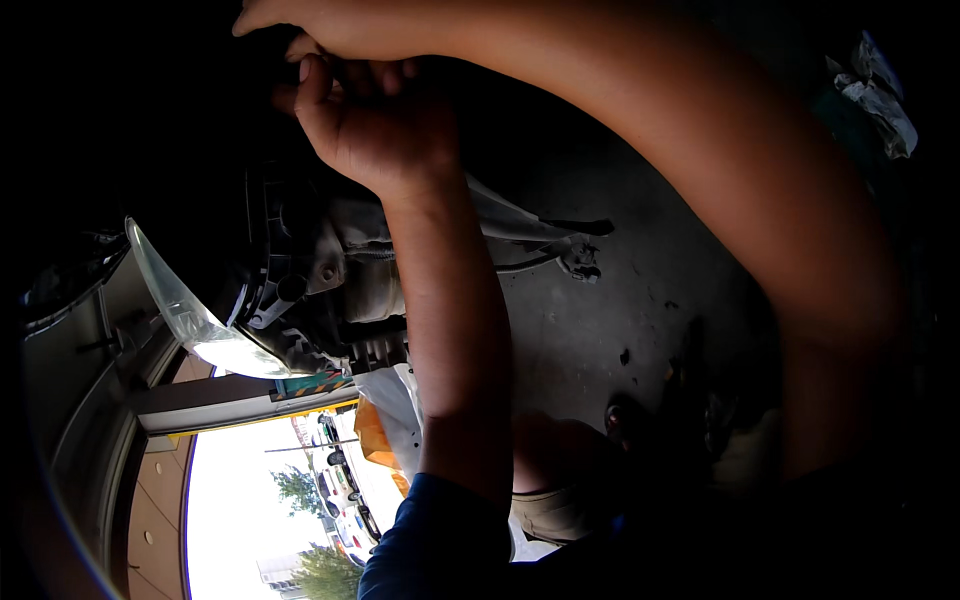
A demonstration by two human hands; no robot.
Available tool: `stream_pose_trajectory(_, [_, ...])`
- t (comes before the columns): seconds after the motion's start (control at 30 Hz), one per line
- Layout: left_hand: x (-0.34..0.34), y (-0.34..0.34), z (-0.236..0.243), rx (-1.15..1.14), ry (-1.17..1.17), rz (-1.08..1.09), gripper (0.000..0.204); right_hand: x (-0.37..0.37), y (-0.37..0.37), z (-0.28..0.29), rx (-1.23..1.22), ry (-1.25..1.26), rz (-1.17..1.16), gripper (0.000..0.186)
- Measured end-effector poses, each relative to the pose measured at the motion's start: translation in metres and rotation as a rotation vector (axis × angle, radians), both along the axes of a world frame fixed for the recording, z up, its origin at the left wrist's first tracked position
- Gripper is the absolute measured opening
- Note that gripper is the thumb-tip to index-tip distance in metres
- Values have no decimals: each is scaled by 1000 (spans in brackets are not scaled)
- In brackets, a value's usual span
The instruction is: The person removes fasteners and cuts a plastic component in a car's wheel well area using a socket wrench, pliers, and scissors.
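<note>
Head view: dim workspace, bright doorway [240,500] below the headlight [195,315], parked cars [345,500] and a tree [330,575] showing through it, tipped on their sides. Right of the headlight, close by: black bracket [270,280]. Further right, a grey bar [505,212] over the concrete floor [570,340]. Below and right of the headlight, pale sheeting [395,395] and an orange piece [375,435]. Crumpled plastic [880,105] well apart, far to its upper right.

In the way: my left forearm [455,310], right of the headlight, covers part of the metalwork. Deep shadow above the headlight hides whatever is at my fingertips.

Headlight sits lower left of my hands, apart from both. Long axis slants from upper left to lower right; clear lens faces lower left.

Left hand [375,130], upper right of the headlight: wrist up, palm side showing, fingers curled. Right hand [345,25], higher still, comes over from the right on a bent arm, fingers toward the left, partly cropped. The two overlap in view; cannot tell whether either pinches anything.
</note>
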State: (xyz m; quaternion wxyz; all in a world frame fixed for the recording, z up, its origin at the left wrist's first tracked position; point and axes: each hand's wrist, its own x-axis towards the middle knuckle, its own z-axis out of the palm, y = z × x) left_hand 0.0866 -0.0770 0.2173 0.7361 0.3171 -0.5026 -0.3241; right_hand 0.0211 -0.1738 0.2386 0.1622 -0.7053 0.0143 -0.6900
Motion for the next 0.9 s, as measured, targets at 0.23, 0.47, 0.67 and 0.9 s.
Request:
stream_pose_trajectory(0.23, [-7, 23, 8, -9, -26, 81, 20, -39, 25, -96, 182, 222, 106, 15])
stream_pose_trajectory(0.47, [-25, 34, 7, 92, 109, 45, 27, -46, 45, -148, 230, 465, 190, 16])
stream_pose_trajectory(0.67, [-35, 35, 27, 118, 282, -369, 8, -52, 44, -150, 302, 665, 270, 15])
stream_pose_trajectory(0.9, [-16, 30, 13, 84, 202, -272, 9, -37, 59, -159, 274, 812, 366, 14])
